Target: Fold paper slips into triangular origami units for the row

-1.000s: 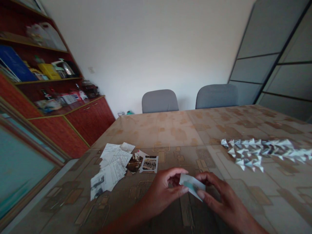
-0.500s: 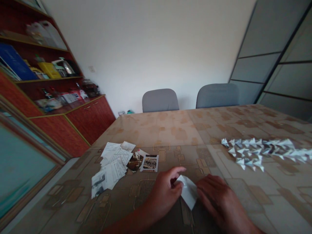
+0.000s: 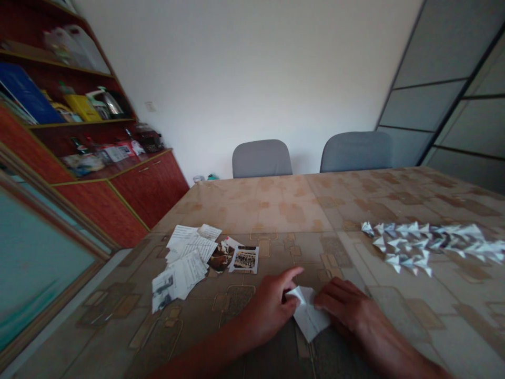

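A small folded piece of white paper [image 3: 311, 318] lies between my two hands near the table's front edge, with creases and a point toward me. My left hand [image 3: 274, 301] grips its upper left corner between thumb and fingers, the index finger stretched out above it. My right hand [image 3: 347, 305] has its fingers bent together on the paper's right side, pinching it there. The fingertips of the right hand partly cover that side.
Loose printed paper pieces [image 3: 185, 271] and a small photo print [image 3: 244, 259] lie left on the patterned table [image 3: 272, 205]. Rows of folded paper shapes [image 3: 410, 242] stand at the right. Two grey chairs [image 3: 262, 158] are behind the table.
The paper looks wider and more spread out than before. My right hand's fingertips have moved a little up and left over its upper right side. The view has shifted slightly.
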Tool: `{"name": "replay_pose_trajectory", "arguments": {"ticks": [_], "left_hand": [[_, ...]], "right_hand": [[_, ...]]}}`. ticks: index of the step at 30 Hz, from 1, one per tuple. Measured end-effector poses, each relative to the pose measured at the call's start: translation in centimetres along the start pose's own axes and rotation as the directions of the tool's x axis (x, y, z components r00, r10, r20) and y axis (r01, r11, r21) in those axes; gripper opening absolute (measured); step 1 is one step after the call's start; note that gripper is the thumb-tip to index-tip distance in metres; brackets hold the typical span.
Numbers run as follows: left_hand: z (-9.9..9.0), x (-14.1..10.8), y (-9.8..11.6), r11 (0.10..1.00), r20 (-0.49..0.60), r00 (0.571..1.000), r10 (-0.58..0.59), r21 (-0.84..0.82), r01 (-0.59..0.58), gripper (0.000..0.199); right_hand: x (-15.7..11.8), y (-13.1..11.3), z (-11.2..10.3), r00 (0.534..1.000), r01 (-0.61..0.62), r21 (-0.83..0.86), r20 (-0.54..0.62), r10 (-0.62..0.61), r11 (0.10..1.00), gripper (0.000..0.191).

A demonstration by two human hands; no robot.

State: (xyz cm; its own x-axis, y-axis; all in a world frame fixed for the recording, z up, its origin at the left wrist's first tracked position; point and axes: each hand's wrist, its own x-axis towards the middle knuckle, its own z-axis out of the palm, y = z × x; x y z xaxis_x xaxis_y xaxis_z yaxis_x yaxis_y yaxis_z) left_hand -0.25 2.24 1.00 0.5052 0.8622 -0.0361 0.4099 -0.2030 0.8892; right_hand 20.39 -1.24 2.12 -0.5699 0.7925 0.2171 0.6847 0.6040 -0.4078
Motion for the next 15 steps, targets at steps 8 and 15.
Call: {"name": "replay_pose_trajectory", "arguments": {"ticks": [8, 15], "left_hand": [[-0.2, -0.1, -0.6, 0.96, -0.043, 0.985, 0.168, 0.233, -0.153, 0.058], [-1.1, -0.5, -0.1, 0.818, 0.09, 0.935, 0.344, 0.461, -0.345, 0.024]], "right_hand": [[0.2, 1.4, 0.4, 0.999, 0.042, -0.012, 0.032, -0.042, 0.999, 0.021], [0.0, 1.7, 0.1, 0.999, 0.0, 0.018, -0.033, 0.0, 1.0, 0.033]]}}
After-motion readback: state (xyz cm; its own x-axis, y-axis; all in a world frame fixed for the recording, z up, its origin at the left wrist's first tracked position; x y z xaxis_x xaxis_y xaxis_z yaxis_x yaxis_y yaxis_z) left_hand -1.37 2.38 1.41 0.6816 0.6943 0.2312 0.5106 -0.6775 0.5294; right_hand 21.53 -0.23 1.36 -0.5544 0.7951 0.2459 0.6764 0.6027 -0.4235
